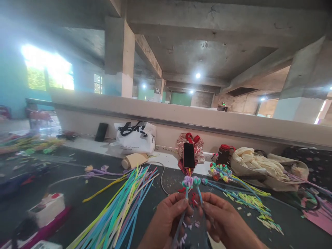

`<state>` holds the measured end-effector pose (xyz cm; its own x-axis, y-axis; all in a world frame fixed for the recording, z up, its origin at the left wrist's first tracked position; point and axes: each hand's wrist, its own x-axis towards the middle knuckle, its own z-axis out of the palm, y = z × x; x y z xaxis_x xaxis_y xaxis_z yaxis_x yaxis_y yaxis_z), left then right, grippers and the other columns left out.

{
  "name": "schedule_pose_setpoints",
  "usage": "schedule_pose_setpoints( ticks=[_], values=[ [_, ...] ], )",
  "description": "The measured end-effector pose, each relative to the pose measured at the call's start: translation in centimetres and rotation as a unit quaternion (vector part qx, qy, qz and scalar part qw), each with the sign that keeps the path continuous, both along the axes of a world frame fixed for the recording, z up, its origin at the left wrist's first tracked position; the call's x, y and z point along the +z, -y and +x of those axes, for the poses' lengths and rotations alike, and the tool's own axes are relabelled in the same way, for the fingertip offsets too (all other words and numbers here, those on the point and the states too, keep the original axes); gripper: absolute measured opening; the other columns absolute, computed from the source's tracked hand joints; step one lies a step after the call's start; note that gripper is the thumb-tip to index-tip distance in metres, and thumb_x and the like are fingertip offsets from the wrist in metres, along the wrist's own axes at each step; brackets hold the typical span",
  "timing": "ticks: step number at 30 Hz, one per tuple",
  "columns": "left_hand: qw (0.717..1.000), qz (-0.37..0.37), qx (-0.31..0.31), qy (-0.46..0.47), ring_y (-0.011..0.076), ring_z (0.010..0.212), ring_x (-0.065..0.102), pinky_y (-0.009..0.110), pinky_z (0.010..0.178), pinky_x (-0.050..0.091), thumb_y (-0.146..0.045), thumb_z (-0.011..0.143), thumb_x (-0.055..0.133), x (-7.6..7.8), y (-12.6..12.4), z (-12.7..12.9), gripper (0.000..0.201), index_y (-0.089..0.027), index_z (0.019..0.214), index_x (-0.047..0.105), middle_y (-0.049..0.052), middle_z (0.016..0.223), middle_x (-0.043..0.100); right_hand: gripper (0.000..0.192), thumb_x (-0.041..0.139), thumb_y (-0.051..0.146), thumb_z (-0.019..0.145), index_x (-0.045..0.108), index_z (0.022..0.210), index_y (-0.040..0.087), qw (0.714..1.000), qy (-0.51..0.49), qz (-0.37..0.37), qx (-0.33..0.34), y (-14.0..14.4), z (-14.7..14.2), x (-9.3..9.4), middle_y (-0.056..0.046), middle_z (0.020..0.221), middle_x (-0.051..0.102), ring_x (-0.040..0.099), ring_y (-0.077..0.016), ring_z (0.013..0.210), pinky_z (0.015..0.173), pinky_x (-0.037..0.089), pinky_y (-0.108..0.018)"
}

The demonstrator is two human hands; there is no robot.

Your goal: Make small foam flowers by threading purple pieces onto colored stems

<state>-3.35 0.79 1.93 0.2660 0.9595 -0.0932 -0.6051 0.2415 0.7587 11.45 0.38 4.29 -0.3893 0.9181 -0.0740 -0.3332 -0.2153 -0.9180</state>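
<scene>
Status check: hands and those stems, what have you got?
Left hand and right hand both pinching thin flower stems upright. Loose pipe cleaners lie left of hands. Nothing between them.

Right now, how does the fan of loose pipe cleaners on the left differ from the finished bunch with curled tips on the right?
The loose pipe cleaners are straight and plain along their whole length, while the finished bunch ends in small curled, flower-like heads. The loose ones spread out in a fan beside the left hand; the finished ones lie closer together, beyond the right hand, with cut bits around them. Both are multicoloured and lie on the dark table.
</scene>
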Motion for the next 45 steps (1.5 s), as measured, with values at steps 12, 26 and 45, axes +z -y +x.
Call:
schedule_pose_setpoints(
  ticks=[12,26,45],
  values=[
    [0.995,0.017,0.086,-0.041,0.0057,0.035,0.045,0.015,0.033,0.03,-0.02,0.045,0.073,0.7,0.5,-0.2,0.026,-0.014,0.064,0.057,-0.002,0.047,0.057,0.028,0.067,0.034,0.058,0.06,0.077,0.015,0.996,0.063,0.062,0.004,-1.4,-2.2,-0.9,0.003,0.049,0.053,0.042,-0.0052,0.037,0.039,0.029,-0.017],
    [0.993,-0.016,0.115,-0.012,0.0039,0.035,0.042,0.014,0.037,0.032,-0.019,0.051,0.07,1.2,1.1,-0.3,0.018,-0.014,0.062,0.057,-0.005,0.042,0.051,0.024,0.07,0.033,0.052,0.056,0.057,0.014,0.985,0.133,0.103,-0.033,-2.1,-2.4,-0.6,0.007,0.039,0.046,0.03,-0.0018,0.032,0.033,0.018,-0.015],
    [0.989,-0.052,0.136,0.012,0.0064,0.035,0.045,0.015,0.035,0.032,-0.018,0.045,0.072,1.3,0.6,-0.8,0.022,-0.014,0.061,0.057,-0.001,0.043,0.058,0.016,0.063,0.029,0.06,0.063,0.061,0.013,0.95,0.216,0.222,-0.031,-2.3,-2.5,-1.3,0.003,0.047,0.051,0.038,-0.0053,0.042,0.041,0.029,-0.016]
  ],
)
